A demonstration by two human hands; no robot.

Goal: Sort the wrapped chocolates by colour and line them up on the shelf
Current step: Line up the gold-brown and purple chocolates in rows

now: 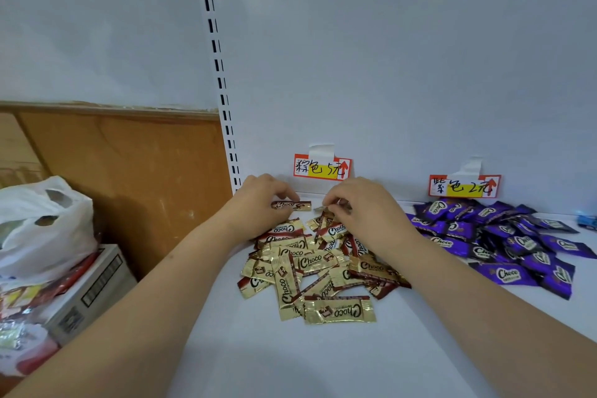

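Two hands worked at the shelf's (323,359) back. Left hand (258,200) pinched a brown chocolate (291,205); right hand (358,203) pinched what looked like another. Below lay the gold-brown pile (316,268), and to its right the purple pile (504,242). A bumped wrist might mix them.

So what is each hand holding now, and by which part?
Left hand pinches a brown Choco chocolate by its left end. Right hand pinches another wrapped piece; which part cannot be told.
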